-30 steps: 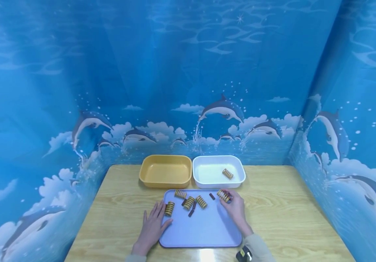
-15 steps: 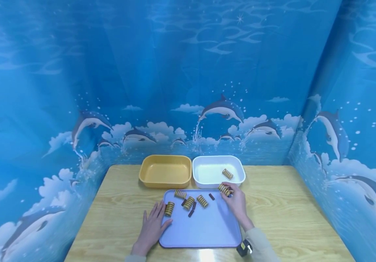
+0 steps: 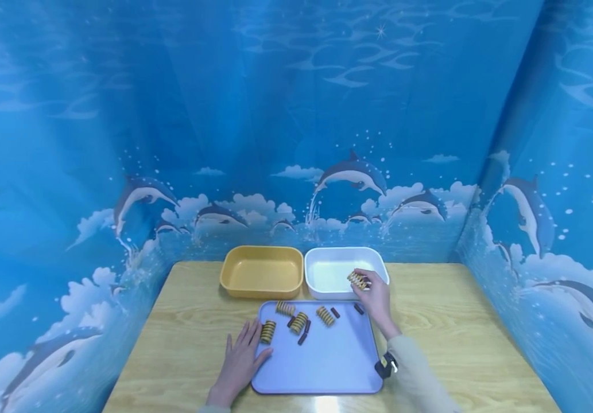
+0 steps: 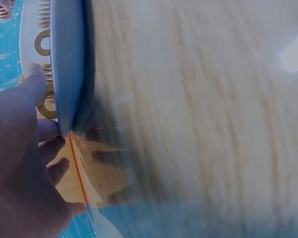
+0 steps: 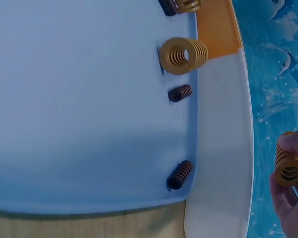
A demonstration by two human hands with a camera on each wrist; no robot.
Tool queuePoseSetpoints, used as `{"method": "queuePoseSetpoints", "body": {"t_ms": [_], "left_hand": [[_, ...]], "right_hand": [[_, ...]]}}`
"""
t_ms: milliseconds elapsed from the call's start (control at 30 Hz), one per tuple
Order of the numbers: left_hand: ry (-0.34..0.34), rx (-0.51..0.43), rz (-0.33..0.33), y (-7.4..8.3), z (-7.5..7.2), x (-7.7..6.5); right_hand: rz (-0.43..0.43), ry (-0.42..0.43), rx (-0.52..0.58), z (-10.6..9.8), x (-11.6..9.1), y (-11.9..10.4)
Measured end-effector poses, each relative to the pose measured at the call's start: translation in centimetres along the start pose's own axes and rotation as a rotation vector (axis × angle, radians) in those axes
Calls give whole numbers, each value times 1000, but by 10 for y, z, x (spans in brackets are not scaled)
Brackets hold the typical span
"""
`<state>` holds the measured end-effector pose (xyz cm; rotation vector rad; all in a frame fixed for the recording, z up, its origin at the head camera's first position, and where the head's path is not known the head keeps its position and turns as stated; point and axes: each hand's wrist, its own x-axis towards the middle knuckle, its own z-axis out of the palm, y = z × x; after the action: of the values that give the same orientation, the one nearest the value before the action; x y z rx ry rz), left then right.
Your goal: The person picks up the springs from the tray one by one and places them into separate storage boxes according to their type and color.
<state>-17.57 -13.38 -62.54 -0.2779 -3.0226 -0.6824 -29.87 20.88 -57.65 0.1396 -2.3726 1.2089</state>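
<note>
In the head view, the right hand (image 3: 377, 298) pinched a yellow spring (image 3: 356, 280) above the white bin (image 3: 322, 275), beyond the tray (image 3: 322, 367) on the counter (image 3: 182, 327). The left hand (image 3: 239, 360), holding nothing, spread its fingers at the tray's left edge, a second yellow spring (image 3: 267, 332) just beside them.

In the left wrist view, its thumb crossed the tray's rim.

In the right wrist view, small dark springs (image 5: 180, 174) lay well apart from the pinched spring.

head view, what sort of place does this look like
Probably a staged, screened-off work corner: a wood-grain table, a tray with coil springs on it, and a dolphin-print backdrop behind and at both sides.
</note>
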Motion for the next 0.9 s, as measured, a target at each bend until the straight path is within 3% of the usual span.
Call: {"method": "queuePoseSetpoints", "body": {"t_ms": [133, 367, 733, 900], "left_hand": [[2, -3, 8, -1, 0, -1], [24, 8, 22, -1, 1, -2], [42, 10, 23, -1, 2, -4], [47, 21, 20, 0, 1, -3]], "right_hand": [[14, -21, -38, 4, 16, 3], [118, -153, -145, 13, 38, 11], [267, -320, -268, 27, 53, 19], [233, -356, -305, 33, 55, 27]]}}
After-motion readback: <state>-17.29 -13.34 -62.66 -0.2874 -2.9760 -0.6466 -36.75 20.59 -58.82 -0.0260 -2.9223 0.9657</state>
